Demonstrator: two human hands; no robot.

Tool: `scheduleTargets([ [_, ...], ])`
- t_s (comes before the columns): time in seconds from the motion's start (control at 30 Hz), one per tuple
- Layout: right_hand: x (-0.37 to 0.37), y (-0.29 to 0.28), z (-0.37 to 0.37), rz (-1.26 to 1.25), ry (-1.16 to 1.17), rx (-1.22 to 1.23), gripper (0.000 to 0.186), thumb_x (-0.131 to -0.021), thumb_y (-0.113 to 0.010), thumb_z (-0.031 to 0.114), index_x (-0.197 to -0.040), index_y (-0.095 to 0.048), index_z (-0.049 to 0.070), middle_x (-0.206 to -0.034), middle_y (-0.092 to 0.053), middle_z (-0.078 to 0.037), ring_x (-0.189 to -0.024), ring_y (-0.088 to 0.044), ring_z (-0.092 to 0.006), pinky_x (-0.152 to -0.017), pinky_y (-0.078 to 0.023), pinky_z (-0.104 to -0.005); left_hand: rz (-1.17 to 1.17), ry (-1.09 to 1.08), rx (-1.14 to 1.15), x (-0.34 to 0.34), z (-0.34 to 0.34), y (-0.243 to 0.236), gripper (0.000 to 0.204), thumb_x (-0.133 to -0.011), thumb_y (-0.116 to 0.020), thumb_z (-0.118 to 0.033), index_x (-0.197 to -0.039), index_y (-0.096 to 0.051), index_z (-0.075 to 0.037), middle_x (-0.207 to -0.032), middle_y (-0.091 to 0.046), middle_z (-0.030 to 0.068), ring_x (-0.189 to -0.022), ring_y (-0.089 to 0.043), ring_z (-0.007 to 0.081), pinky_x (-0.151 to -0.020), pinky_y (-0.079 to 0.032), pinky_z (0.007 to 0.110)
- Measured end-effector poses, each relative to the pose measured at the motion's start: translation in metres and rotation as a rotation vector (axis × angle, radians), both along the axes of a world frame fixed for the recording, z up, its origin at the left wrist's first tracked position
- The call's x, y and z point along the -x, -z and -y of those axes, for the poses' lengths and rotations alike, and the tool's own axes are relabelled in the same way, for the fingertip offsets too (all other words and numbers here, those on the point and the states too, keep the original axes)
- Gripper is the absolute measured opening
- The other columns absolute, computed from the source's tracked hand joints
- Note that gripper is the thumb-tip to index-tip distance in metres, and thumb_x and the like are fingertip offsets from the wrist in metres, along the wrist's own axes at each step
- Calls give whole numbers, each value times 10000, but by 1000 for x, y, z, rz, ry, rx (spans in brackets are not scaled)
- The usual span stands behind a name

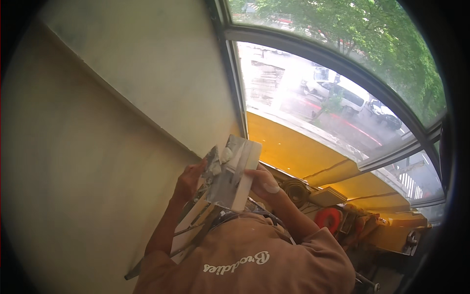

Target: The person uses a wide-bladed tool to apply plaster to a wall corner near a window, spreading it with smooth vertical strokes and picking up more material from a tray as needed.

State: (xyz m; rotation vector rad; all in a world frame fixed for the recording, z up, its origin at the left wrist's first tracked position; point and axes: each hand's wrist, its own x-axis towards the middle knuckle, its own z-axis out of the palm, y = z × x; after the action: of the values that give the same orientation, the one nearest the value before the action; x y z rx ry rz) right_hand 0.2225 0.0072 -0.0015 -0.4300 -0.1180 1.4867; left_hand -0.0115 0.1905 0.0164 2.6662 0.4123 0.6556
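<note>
Just above my chest, my right hand (264, 182) grips a wide, flat plastering trowel (247, 164) by its pale long edge. Grey-white paste smears its metal face, with a lump near the upper left. Closed around a smaller putty knife (211, 159), my left hand (188, 180) holds it against or very near the trowel's left side. Paste coats that blade too. The putty knife's handle is hidden in my fingers.
A pale wall (156, 63) with a protruding corner edge rises at left. Dark-framed windows (323, 46) curve along the right above a yellow sill panel (289, 144). Below me stand ladder legs (188, 228). A red round object (328, 219) and boxes lie at lower right.
</note>
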Motion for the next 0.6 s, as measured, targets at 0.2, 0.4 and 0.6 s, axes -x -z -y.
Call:
scheduleTargets([
  [0.2, -5, 73, -63, 114, 153, 24, 600, -906, -559, -57, -1463, -379, 71, -1398, -526, -139, -1237, -576, -325, -1072, -473, -512, -211, -362, 83, 117, -28, 47, 603, -916, -535, 58, -1494, -470, -102, -1102, -637, 167, -965, -604, 330, -849, -525, 421],
  [0.4, 3, 211, -206, 373, 217, 281, 675, -820, -498, -104, -1451, -403, 117, -1341, -564, -166, -1206, -589, -334, -999, -522, -513, -267, -568, 153, 216, -8, 68, 580, -954, -559, 12, -1507, -467, -135, -969, -569, 190, -880, -598, 348, -795, -501, 436],
  [0.6, 37, 252, -278, 554, 304, 291, 513, -838, -545, -18, -1337, -444, 53, -1162, -609, -166, -1065, -641, -330, -852, -574, -472, -308, -666, 445, 261, 6, 117, 508, -939, -621, -67, -1438, -528, -60, -915, -574, 215, -853, -599, 368, -776, -487, 467],
])
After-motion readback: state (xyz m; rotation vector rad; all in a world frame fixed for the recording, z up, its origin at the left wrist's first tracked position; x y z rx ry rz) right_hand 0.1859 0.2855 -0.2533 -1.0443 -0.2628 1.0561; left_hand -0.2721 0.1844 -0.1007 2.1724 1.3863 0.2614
